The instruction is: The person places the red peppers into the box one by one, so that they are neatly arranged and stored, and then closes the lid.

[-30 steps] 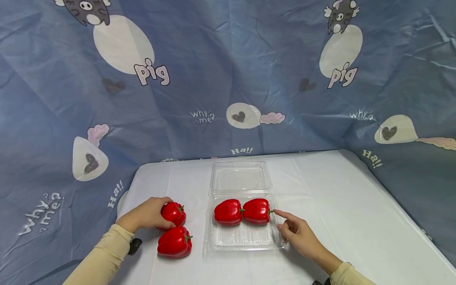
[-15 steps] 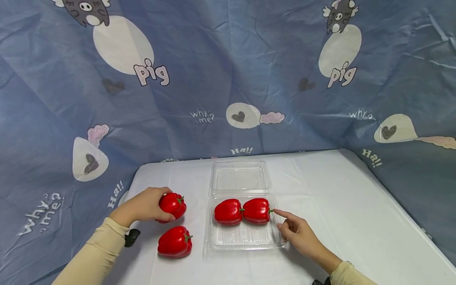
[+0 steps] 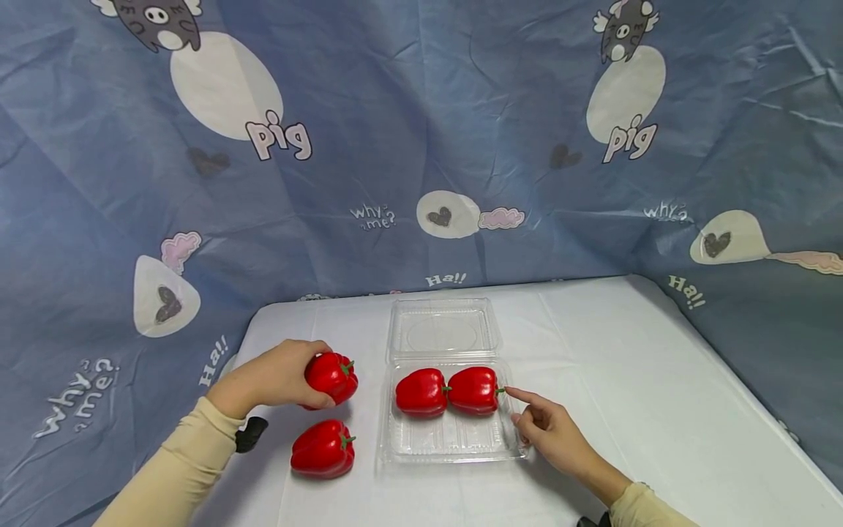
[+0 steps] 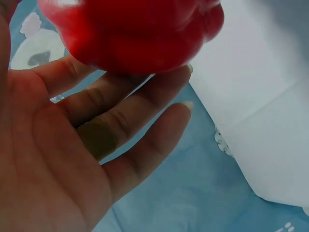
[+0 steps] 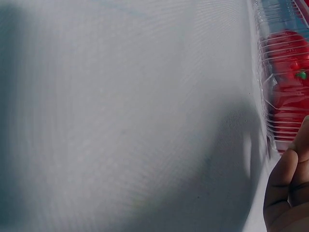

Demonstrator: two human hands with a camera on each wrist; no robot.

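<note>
My left hand (image 3: 279,375) grips a red bell pepper (image 3: 331,378) from its left side, fingers over the far side and thumb at the near side. In the left wrist view this pepper (image 4: 140,36) fills the top, with the lower fingers spread beneath it. Another bell pepper (image 3: 323,449) lies on the table just nearer, its green stem to the right. Two more bell peppers, one left (image 3: 421,393) and one right (image 3: 474,390), lie end to end in an open clear plastic container (image 3: 451,445). My right hand (image 3: 555,433) holds the container's right rim, index finger extended to the right pepper's stem.
The container's clear lid (image 3: 443,326) lies folded back towards the far table edge. A white cloth covers the table (image 3: 593,351). Blue printed fabric (image 3: 369,161) hangs behind it and along both sides.
My left hand has raised its bell pepper from beside the near one, moved it away from me, then to the right. The right hand and the container stay put.
</note>
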